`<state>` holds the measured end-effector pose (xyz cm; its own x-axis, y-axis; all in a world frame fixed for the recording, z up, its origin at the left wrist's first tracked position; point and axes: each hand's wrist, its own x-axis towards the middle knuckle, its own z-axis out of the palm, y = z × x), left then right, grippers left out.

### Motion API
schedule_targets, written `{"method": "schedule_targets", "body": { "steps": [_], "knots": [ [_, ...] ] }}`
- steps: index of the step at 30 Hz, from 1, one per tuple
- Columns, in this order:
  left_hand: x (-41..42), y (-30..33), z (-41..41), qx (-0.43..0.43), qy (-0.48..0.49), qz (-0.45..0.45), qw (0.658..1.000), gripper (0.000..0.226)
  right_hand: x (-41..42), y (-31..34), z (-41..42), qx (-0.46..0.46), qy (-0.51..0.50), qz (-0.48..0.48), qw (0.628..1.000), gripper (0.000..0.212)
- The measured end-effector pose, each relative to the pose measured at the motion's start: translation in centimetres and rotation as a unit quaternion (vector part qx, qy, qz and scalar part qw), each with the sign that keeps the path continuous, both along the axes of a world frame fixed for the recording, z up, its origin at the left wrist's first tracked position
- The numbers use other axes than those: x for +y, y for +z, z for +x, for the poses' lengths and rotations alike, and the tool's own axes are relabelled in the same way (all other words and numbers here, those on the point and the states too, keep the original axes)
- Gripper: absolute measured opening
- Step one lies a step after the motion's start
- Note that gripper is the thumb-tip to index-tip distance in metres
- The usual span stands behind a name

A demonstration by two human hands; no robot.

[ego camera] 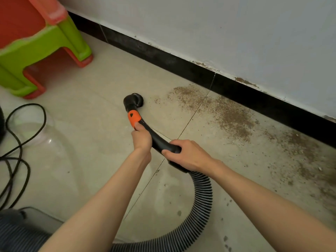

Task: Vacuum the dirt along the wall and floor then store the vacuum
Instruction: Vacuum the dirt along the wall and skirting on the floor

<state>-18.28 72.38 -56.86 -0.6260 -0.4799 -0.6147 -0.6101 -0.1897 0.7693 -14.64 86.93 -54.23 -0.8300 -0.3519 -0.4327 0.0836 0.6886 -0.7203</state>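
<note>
Both hands (pixel 141 139) grip nozzle (pixel 133 100).

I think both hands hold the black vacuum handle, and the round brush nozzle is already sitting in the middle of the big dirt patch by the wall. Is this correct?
Not quite. In the head view both hands, left and right, hold the vacuum handle, but the brush nozzle sits on cleaner floor, left of the dirt patch.

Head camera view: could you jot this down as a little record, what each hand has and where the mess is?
left hand: grips the vacuum wand just below its orange collar
right hand: grips the wand's rear end, where the ribbed hose joins
nozzle: on the floor, left of the dirt
dirt: brown band along the black baseboard
nearby: green and orange stool, black cable
</note>
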Motion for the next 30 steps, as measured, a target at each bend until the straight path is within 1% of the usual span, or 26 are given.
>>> {"method": "schedule_targets", "body": {
  "steps": [5, 9, 14, 20, 23, 26, 30],
  "knots": [
    [3.7, 0.2, -1.0, 0.008, -0.058, 0.021, 0.998, 0.057, 3.3, 0.1, 0.5, 0.014, -0.049, 0.018, 0.999, 0.027],
    [6.6, 0.6, -2.5, 0.013, -0.103, 0.039, 0.994, 0.058, 5.5, 0.6, 0.0, 0.021, -0.087, 0.026, 0.996, 0.028],
    [8.7, 1.5, -5.7, 0.012, -0.141, 0.064, 0.988, 0.057, 6.5, 0.7, -1.8, 0.038, -0.140, 0.029, 0.989, 0.030],
    [10.4, 1.5, -7.4, 0.002, -0.190, 0.057, 0.980, 0.057, 7.2, -0.1, -2.3, 0.050, -0.186, 0.039, 0.980, 0.028],
    [10.2, 1.3, -7.3, 0.000, -0.193, 0.046, 0.980, 0.056, 6.8, -0.3, -2.0, 0.055, -0.184, 0.047, 0.980, 0.029],
    [9.1, 1.3, -7.0, 0.014, -0.171, 0.050, 0.984, 0.054, 6.1, -0.3, -2.1, 0.047, -0.179, 0.029, 0.982, 0.031],
    [5.7, 1.3, -4.4, 0.030, -0.104, 0.057, 0.992, 0.051, 4.2, 0.5, -1.8, 0.015, -0.107, 0.009, 0.994, 0.030]
  ]
}}
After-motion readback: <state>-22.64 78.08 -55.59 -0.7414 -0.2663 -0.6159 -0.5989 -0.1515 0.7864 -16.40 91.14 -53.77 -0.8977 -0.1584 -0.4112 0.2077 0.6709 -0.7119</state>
